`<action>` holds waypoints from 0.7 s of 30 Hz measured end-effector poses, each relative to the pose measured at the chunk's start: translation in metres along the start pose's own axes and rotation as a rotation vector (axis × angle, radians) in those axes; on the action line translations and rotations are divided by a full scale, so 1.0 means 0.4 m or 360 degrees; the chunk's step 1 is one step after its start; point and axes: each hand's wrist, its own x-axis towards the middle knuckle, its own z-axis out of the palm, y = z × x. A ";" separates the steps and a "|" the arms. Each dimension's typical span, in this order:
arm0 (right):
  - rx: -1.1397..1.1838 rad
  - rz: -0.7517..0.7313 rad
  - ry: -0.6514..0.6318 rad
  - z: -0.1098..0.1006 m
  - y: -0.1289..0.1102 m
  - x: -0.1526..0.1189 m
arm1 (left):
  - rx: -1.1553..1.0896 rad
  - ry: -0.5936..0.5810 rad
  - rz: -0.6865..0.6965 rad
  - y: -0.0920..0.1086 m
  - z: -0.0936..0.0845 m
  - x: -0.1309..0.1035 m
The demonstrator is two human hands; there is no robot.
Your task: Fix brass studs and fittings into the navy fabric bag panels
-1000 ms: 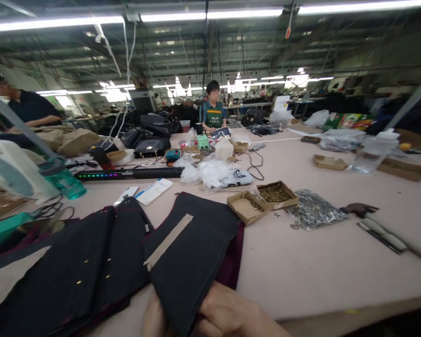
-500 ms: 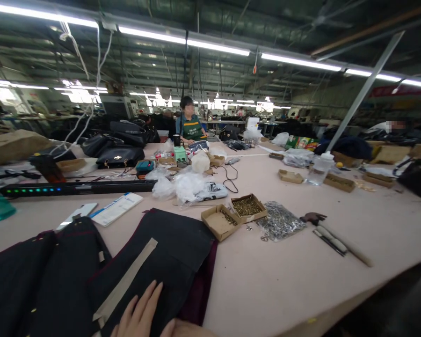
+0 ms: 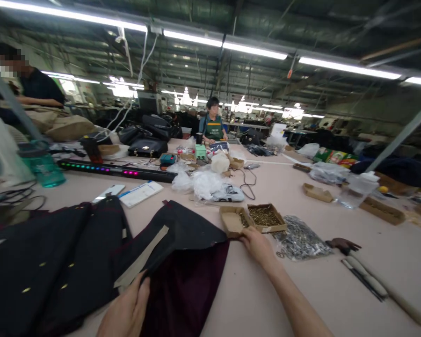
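Observation:
My left hand (image 3: 128, 304) is closed on the edge of a dark fabric panel (image 3: 185, 224). The panel has a beige strip (image 3: 145, 257) on it, and its lifted edge shows a dark maroon lining (image 3: 185, 285). My right hand (image 3: 257, 245) reaches forward, its fingers pinched at the near corner of a small cardboard box (image 3: 231, 222) holding small brass-coloured pieces. Touching that box is a second cardboard box (image 3: 266, 217) full of brass-coloured hardware. Left of the panel lie more dark fabric pieces (image 3: 56, 262) with brass-coloured studs.
A clear bag of metal parts (image 3: 303, 238) lies right of the boxes, near a hammer (image 3: 375, 276) and dark-edged tools. Plastic bags (image 3: 210, 185), a white notepad (image 3: 142, 193) and a light bar (image 3: 119, 171) lie beyond. Across the table is a co-worker (image 3: 214, 124); another person (image 3: 31, 84) is at left.
My view has turned left. My left hand, earlier flat on the panel, now grips and lifts its edge, exposing the lining. My right hand has reached out to the small cardboard box.

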 end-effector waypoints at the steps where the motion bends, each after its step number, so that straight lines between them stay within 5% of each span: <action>1: -0.0016 0.0003 0.0017 0.006 0.008 0.005 | -0.0013 -0.0013 -0.0062 0.032 -0.017 -0.006; 4: -0.0151 0.0045 0.0037 0.022 0.031 0.023 | -0.0064 -0.0020 -0.0162 0.097 -0.041 -0.015; 7: -0.0207 0.0060 0.0147 0.029 0.020 0.027 | -0.0098 0.0014 -0.0233 0.108 -0.039 -0.022; 11: 0.0323 -0.0287 0.0462 0.008 -0.114 -0.049 | -0.0087 0.0018 -0.0296 0.099 -0.030 -0.040; 16: 0.0847 -0.1065 -0.0249 0.033 -0.340 -0.191 | -0.0112 0.0047 -0.0229 0.107 -0.015 -0.046; 21: 0.0788 -0.0963 -0.0436 0.124 -0.418 -0.270 | -0.0014 0.0246 0.0412 0.110 -0.019 -0.034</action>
